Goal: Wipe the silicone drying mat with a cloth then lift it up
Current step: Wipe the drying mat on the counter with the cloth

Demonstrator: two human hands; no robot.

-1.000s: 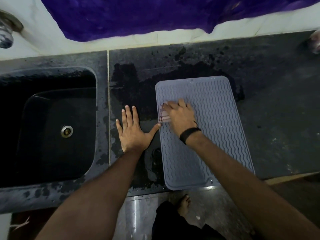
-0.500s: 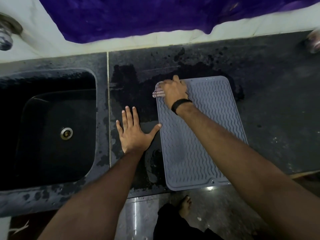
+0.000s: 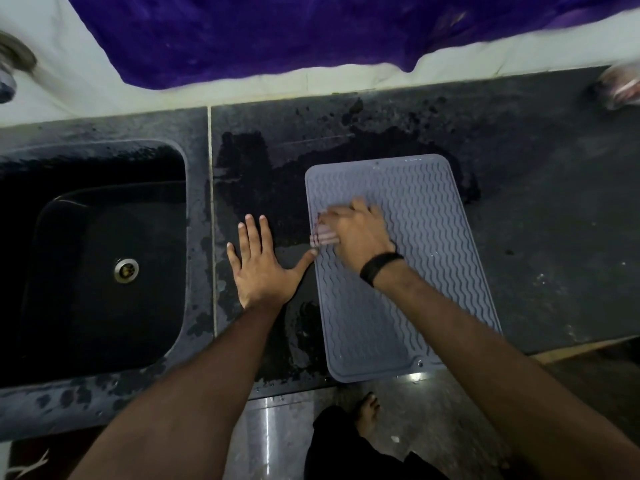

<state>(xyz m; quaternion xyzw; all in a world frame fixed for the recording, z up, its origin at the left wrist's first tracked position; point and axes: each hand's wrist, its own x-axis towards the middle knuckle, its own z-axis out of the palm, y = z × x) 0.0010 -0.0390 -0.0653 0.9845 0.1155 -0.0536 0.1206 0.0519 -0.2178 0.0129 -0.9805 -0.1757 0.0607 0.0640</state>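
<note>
A grey silicone drying mat [image 3: 429,237] with wavy ridges lies flat on the dark wet counter, its near end at the counter's front edge. My right hand [image 3: 360,233] presses a folded pinkish striped cloth [image 3: 323,235] onto the mat's left side, about halfway along it; most of the cloth is hidden under my fingers. My left hand [image 3: 261,268] lies flat and spread on the counter just left of the mat, its thumb tip touching the mat's left edge.
A black sink [image 3: 100,251] with a metal drain [image 3: 126,270] sits to the left. A tap [image 3: 10,67] is at the far left on the white wall, and a purple cloth [image 3: 277,32] hangs above. A blurred object [image 3: 620,86] rests at the counter's far right.
My right hand with the cloth went from the mat's middle-left up to its far left corner, then came back toward me to mid-left. My left hand stayed put.
</note>
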